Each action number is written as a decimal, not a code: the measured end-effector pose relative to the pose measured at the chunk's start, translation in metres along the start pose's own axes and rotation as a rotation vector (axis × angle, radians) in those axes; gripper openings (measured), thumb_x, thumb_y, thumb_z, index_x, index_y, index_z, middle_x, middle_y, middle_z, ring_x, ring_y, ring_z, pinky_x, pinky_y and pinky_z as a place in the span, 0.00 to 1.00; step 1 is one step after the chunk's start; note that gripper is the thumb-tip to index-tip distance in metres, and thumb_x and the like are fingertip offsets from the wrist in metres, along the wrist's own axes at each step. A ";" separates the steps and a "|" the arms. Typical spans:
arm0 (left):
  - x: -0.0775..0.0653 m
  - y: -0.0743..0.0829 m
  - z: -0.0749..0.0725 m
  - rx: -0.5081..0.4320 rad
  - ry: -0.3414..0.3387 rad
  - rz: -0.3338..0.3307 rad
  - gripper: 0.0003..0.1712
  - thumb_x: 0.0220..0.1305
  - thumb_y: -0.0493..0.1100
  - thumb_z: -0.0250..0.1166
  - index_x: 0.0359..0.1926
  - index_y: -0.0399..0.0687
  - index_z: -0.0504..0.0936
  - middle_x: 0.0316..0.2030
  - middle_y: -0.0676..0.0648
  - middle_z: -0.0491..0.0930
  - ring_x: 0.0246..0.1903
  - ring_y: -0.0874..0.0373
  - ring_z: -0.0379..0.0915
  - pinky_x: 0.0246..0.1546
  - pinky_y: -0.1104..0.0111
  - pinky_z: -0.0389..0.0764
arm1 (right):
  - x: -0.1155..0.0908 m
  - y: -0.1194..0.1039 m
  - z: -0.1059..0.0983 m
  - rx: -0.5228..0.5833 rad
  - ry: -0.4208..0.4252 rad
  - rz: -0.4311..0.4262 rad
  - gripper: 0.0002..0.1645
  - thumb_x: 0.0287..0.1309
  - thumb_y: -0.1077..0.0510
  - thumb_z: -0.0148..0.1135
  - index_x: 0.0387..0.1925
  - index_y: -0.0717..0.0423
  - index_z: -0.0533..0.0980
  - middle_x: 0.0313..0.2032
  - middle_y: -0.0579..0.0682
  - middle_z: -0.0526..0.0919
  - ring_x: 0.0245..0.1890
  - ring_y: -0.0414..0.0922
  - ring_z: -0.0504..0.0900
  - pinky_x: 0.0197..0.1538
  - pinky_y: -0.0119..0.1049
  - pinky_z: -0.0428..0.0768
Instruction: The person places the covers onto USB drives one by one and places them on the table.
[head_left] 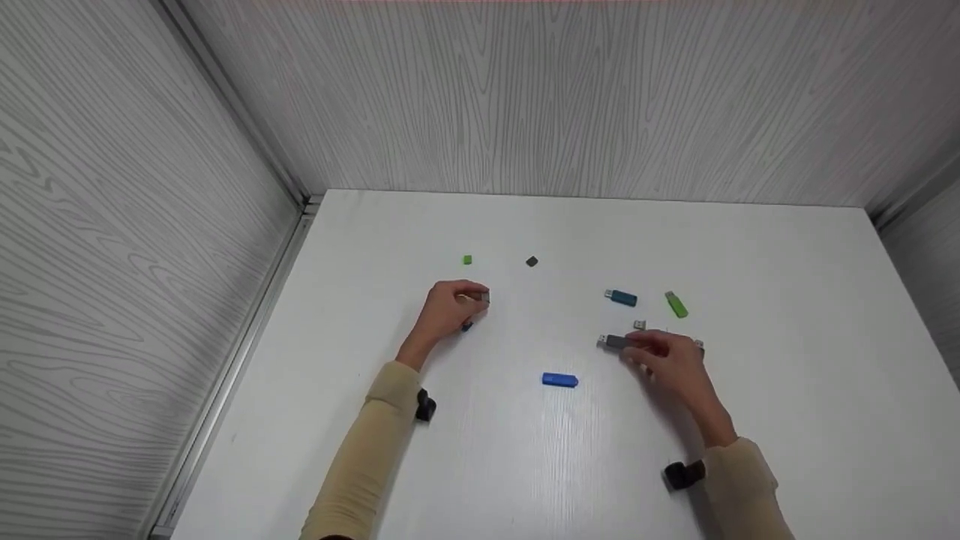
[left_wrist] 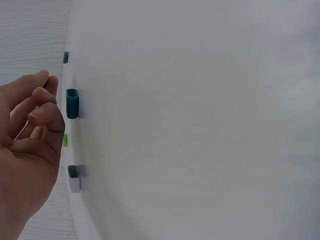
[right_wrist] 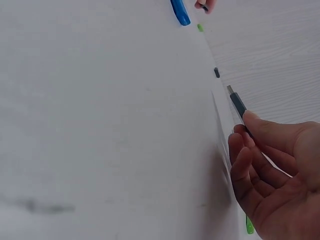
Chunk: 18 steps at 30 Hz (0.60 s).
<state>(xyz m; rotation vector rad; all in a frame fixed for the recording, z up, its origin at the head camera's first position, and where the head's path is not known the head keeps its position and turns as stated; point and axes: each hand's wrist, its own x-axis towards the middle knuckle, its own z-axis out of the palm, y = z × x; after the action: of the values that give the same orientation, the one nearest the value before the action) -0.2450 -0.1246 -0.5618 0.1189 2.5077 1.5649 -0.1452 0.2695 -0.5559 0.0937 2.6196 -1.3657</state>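
Note:
My right hand (head_left: 671,364) pinches a dark grey USB stick (head_left: 616,342) by its rear end. The stick's bare metal plug (right_wrist: 230,89) points left, away from the fingers. Across from it, my left hand (head_left: 450,307) holds a small greyish cap (head_left: 485,297) between thumb and fingertips, mostly covered by them. Close to the left hand, a teal cap (left_wrist: 72,104) and a light grey cap (left_wrist: 74,178) lie on the table. Partly hidden by the right hand are another metal plug (head_left: 640,325) and a further stick's end (head_left: 700,347).
A teal USB stick (head_left: 621,298) and a green one (head_left: 676,304) lie beyond the right hand. Farther back on the white table (head_left: 480,480) are a green cap (head_left: 467,259) and a dark cap (head_left: 532,261). A blue USB stick (head_left: 559,380) lies nearer, between the forearms.

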 end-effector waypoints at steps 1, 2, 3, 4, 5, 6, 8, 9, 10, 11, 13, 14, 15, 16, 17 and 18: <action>-0.001 0.001 0.000 -0.001 -0.003 0.005 0.14 0.66 0.40 0.73 0.53 0.49 0.90 0.46 0.46 0.88 0.31 0.61 0.77 0.31 0.71 0.77 | 0.001 0.000 0.001 0.001 -0.003 -0.001 0.21 0.70 0.54 0.69 0.62 0.53 0.83 0.48 0.57 0.89 0.36 0.47 0.81 0.36 0.28 0.80; -0.001 0.001 0.001 -0.004 -0.006 0.009 0.14 0.66 0.40 0.73 0.53 0.49 0.90 0.46 0.45 0.88 0.30 0.60 0.76 0.30 0.71 0.77 | 0.002 -0.001 0.001 0.002 -0.006 -0.003 0.21 0.70 0.54 0.69 0.62 0.53 0.83 0.48 0.57 0.89 0.36 0.47 0.81 0.37 0.27 0.81; -0.002 0.002 0.001 -0.012 -0.009 0.015 0.15 0.66 0.39 0.72 0.53 0.48 0.90 0.46 0.45 0.88 0.29 0.60 0.76 0.30 0.70 0.76 | 0.003 -0.001 0.002 0.007 -0.007 -0.003 0.21 0.70 0.54 0.69 0.62 0.53 0.83 0.48 0.57 0.89 0.37 0.47 0.80 0.37 0.27 0.81; -0.002 0.002 0.001 -0.018 -0.012 0.019 0.15 0.66 0.39 0.72 0.53 0.48 0.89 0.46 0.44 0.88 0.29 0.60 0.76 0.29 0.70 0.76 | 0.003 -0.002 0.003 0.011 -0.006 -0.001 0.21 0.70 0.54 0.69 0.61 0.53 0.83 0.47 0.57 0.89 0.37 0.47 0.80 0.37 0.27 0.81; -0.002 0.002 0.002 -0.024 -0.013 0.024 0.15 0.66 0.39 0.72 0.54 0.47 0.89 0.46 0.44 0.88 0.28 0.60 0.76 0.29 0.70 0.76 | 0.004 -0.002 0.004 0.013 -0.004 0.000 0.21 0.70 0.54 0.69 0.61 0.53 0.83 0.47 0.57 0.89 0.37 0.47 0.80 0.37 0.27 0.81; -0.003 0.001 0.002 -0.031 -0.013 0.028 0.15 0.67 0.39 0.72 0.54 0.47 0.89 0.46 0.44 0.88 0.28 0.60 0.76 0.28 0.70 0.76 | 0.004 -0.002 0.005 0.015 -0.002 0.001 0.21 0.69 0.54 0.70 0.61 0.53 0.84 0.47 0.57 0.89 0.37 0.47 0.80 0.37 0.27 0.81; -0.003 0.001 0.003 -0.039 -0.013 0.036 0.16 0.67 0.39 0.71 0.56 0.47 0.88 0.46 0.44 0.88 0.27 0.61 0.77 0.29 0.70 0.77 | 0.005 -0.002 0.006 0.021 0.001 0.005 0.21 0.69 0.53 0.70 0.61 0.53 0.84 0.47 0.57 0.89 0.38 0.47 0.80 0.37 0.27 0.81; -0.003 0.000 0.004 -0.040 -0.012 0.043 0.17 0.67 0.38 0.71 0.56 0.47 0.87 0.46 0.44 0.88 0.28 0.61 0.77 0.29 0.70 0.77 | 0.005 -0.003 0.007 0.026 0.003 0.008 0.21 0.69 0.53 0.70 0.60 0.53 0.84 0.47 0.57 0.89 0.38 0.47 0.80 0.37 0.28 0.81; -0.003 0.000 0.004 -0.038 -0.009 0.047 0.17 0.67 0.38 0.71 0.56 0.48 0.87 0.46 0.44 0.88 0.28 0.62 0.78 0.30 0.71 0.78 | 0.005 -0.003 0.007 0.030 0.003 0.010 0.21 0.69 0.53 0.70 0.60 0.52 0.84 0.47 0.57 0.89 0.38 0.48 0.80 0.37 0.28 0.81; -0.003 0.000 0.004 -0.037 -0.007 0.053 0.17 0.67 0.38 0.71 0.56 0.49 0.87 0.46 0.44 0.88 0.28 0.62 0.78 0.30 0.71 0.77 | 0.005 -0.003 0.008 0.035 0.003 0.012 0.20 0.69 0.53 0.70 0.60 0.52 0.84 0.47 0.57 0.89 0.38 0.48 0.80 0.37 0.28 0.81; -0.003 0.000 0.004 -0.038 -0.006 0.063 0.16 0.66 0.38 0.71 0.55 0.49 0.87 0.46 0.44 0.88 0.28 0.61 0.77 0.29 0.71 0.77 | 0.005 -0.004 0.008 0.045 0.002 0.013 0.20 0.70 0.53 0.70 0.60 0.51 0.84 0.47 0.57 0.89 0.38 0.48 0.80 0.38 0.28 0.81; -0.003 0.001 0.005 -0.039 -0.007 0.068 0.15 0.67 0.37 0.71 0.54 0.49 0.87 0.46 0.44 0.88 0.27 0.61 0.77 0.28 0.71 0.77 | 0.005 -0.004 0.008 0.047 0.000 0.011 0.20 0.70 0.53 0.70 0.60 0.51 0.84 0.47 0.57 0.88 0.38 0.48 0.80 0.38 0.28 0.81; -0.004 0.001 0.005 -0.041 -0.009 0.071 0.14 0.67 0.37 0.70 0.53 0.48 0.87 0.45 0.44 0.88 0.26 0.61 0.76 0.27 0.71 0.76 | 0.005 -0.004 0.008 0.049 0.000 0.010 0.20 0.70 0.53 0.69 0.60 0.51 0.84 0.47 0.56 0.88 0.38 0.48 0.80 0.38 0.28 0.81; -0.004 0.002 0.005 -0.040 -0.012 0.073 0.13 0.67 0.37 0.70 0.52 0.48 0.88 0.45 0.44 0.88 0.25 0.61 0.76 0.27 0.71 0.76 | 0.005 -0.004 0.008 0.050 -0.001 0.009 0.20 0.70 0.52 0.69 0.60 0.51 0.84 0.47 0.56 0.88 0.38 0.47 0.80 0.38 0.28 0.81; -0.004 0.003 0.006 -0.035 -0.014 0.074 0.13 0.68 0.37 0.70 0.52 0.48 0.88 0.45 0.44 0.88 0.25 0.61 0.75 0.26 0.71 0.76 | 0.005 -0.004 0.008 0.050 -0.001 0.008 0.19 0.70 0.52 0.69 0.60 0.50 0.84 0.47 0.56 0.88 0.38 0.47 0.80 0.38 0.28 0.81; -0.005 0.003 0.006 -0.031 -0.016 0.074 0.12 0.68 0.37 0.71 0.52 0.48 0.88 0.45 0.44 0.88 0.25 0.61 0.75 0.26 0.71 0.76 | 0.005 -0.004 0.008 0.048 -0.003 0.007 0.20 0.70 0.52 0.69 0.60 0.50 0.84 0.47 0.56 0.88 0.38 0.47 0.80 0.39 0.29 0.82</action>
<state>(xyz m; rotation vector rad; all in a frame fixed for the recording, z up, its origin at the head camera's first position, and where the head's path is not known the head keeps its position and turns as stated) -0.2392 -0.1185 -0.5608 0.2219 2.4923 1.6239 -0.1493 0.2601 -0.5578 0.1069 2.5819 -1.4253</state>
